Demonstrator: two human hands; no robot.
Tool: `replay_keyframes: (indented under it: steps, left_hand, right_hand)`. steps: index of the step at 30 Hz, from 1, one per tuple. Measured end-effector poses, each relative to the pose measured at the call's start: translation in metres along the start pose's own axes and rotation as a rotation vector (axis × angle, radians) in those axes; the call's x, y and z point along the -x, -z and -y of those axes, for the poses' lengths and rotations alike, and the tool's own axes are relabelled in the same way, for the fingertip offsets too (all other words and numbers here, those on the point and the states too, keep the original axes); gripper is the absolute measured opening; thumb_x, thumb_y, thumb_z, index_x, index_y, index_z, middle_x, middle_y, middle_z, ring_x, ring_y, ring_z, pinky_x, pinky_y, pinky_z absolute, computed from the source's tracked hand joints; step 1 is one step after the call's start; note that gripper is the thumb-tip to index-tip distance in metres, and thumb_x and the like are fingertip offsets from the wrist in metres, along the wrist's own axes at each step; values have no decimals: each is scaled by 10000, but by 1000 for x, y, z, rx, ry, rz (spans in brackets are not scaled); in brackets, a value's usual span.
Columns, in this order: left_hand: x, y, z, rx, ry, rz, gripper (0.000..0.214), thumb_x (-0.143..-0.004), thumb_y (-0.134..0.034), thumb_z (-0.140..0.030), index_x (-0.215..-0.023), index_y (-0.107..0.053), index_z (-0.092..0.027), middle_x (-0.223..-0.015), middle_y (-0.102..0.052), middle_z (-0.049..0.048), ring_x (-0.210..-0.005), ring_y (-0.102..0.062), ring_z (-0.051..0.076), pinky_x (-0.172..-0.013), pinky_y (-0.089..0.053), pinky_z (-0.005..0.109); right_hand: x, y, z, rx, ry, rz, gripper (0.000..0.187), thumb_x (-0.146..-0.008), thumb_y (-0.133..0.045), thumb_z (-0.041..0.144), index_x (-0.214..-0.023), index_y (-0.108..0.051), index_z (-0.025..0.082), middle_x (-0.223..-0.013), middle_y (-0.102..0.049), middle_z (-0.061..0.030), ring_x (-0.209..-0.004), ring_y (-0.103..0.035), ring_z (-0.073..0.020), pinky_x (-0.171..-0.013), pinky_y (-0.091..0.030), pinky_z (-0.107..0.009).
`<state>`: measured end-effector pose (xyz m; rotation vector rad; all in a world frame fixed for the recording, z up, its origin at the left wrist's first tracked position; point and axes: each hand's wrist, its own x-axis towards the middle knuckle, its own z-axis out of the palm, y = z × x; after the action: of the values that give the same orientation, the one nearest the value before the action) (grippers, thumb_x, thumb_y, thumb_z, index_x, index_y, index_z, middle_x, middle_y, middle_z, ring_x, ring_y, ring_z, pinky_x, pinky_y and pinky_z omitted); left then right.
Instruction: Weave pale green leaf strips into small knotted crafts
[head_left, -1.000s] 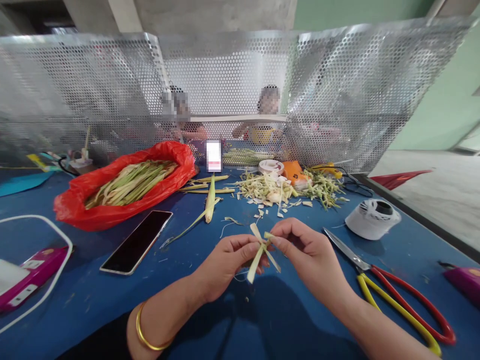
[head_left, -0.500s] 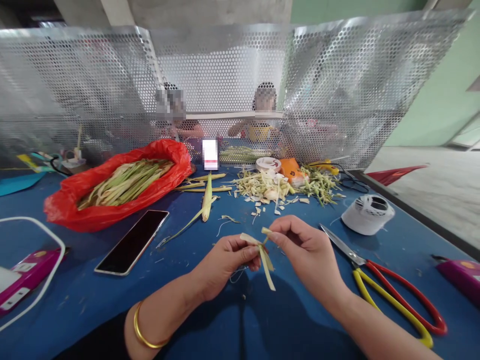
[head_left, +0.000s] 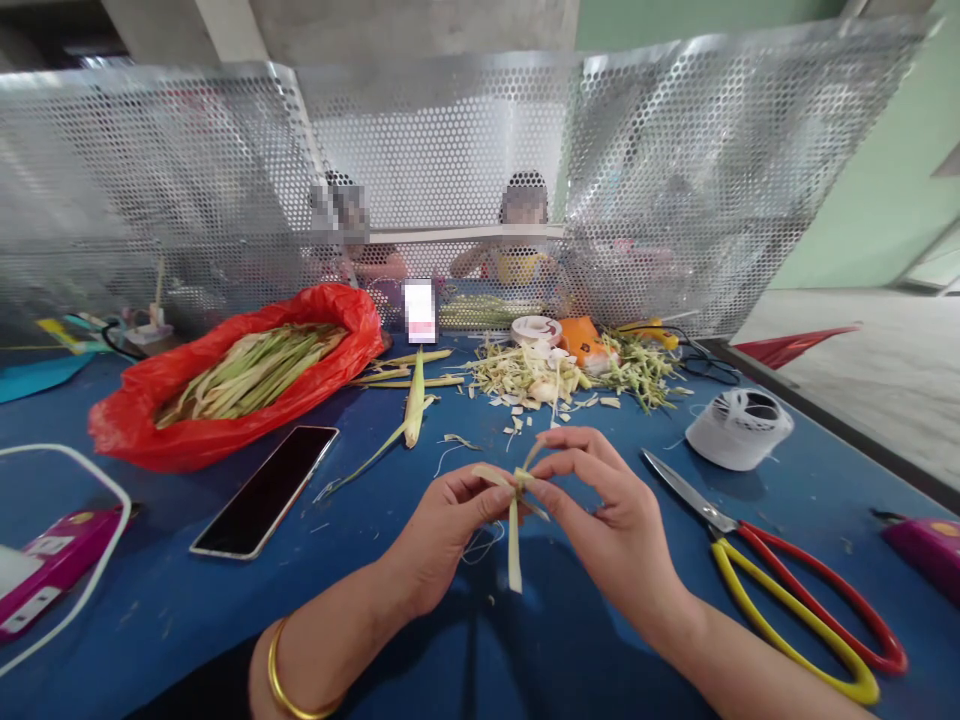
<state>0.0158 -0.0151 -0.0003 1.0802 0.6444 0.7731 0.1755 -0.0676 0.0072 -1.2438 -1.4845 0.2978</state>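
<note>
Between my hands is a small woven piece of pale green leaf strips [head_left: 514, 545], with one strip hanging down and others sticking out sideways. My left hand [head_left: 465, 525] pinches it from the left, thumb on top. My right hand [head_left: 604, 505] meets it from the right, with thumb and fingers closed on its strips near the crossing. A thin loose thread [head_left: 484, 545] shows beneath my left fingers. To the right of my right hand lie scissors [head_left: 739, 540] with one red and one yellow handle, blades parted slightly.
A red plastic bag [head_left: 142, 425] of leaf strips [head_left: 259, 370] and a phone [head_left: 266, 490] lie left. Leaf scraps [head_left: 525, 370] and a tape roll [head_left: 536, 330] sit ahead, a thread spool [head_left: 739, 430] right. Behind a perforated metal screen [head_left: 465, 130] two people sit.
My right fingers have moved in against the knot and spread a little. The hanging strip now points straight down instead of slanting right.
</note>
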Motion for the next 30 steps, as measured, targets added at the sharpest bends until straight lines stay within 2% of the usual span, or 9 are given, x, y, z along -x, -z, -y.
replay_keyframes:
  steps: [5,21,25,28,30]
  left_hand:
    - [1,-2,2,52,-5,-35,127,-711,-776,-312,-761,-748,-199,-749,-663,8,-726,-575,125,-765,-442,253]
    - [1,-1,9,17,31,-137,196,-687,-795,-345,-727,-744,-160,-690,-683,34,-708,-583,132,-756,-434,258]
    - [0,-3,6,82,55,-170,240,-634,-828,-367,-682,-735,-151,-660,-678,28,-639,-580,120,-699,-448,253]
    - [0,-5,4,98,53,-195,257,-621,-835,-373,-674,-735,-142,-679,-690,39,-660,-591,127,-693,-453,247]
    - [0,-5,5,84,60,-206,265,-628,-831,-377,-694,-738,-137,-693,-697,49,-682,-604,138,-707,-456,252]
  right_hand:
    - [5,-2,0,146,173,-29,98,-858,-602,174,-794,-652,228,-1057,-594,-81,-1035,-593,-231,-805,-499,-361]
    - [3,-1,-1,289,357,-1,167,-863,-546,121,-834,-674,224,-913,-659,-71,-952,-621,-235,-816,-495,-411]
    - [1,-1,1,349,435,69,207,-833,-553,81,-946,-666,212,-928,-666,-74,-970,-616,-238,-845,-482,-420]
    - [2,-2,1,382,480,99,217,-810,-606,136,-1014,-642,201,-969,-669,-86,-995,-613,-247,-904,-455,-449]
    - [3,-2,0,416,477,84,173,-826,-624,182,-995,-641,212,-958,-680,-76,-978,-626,-240,-925,-441,-455]
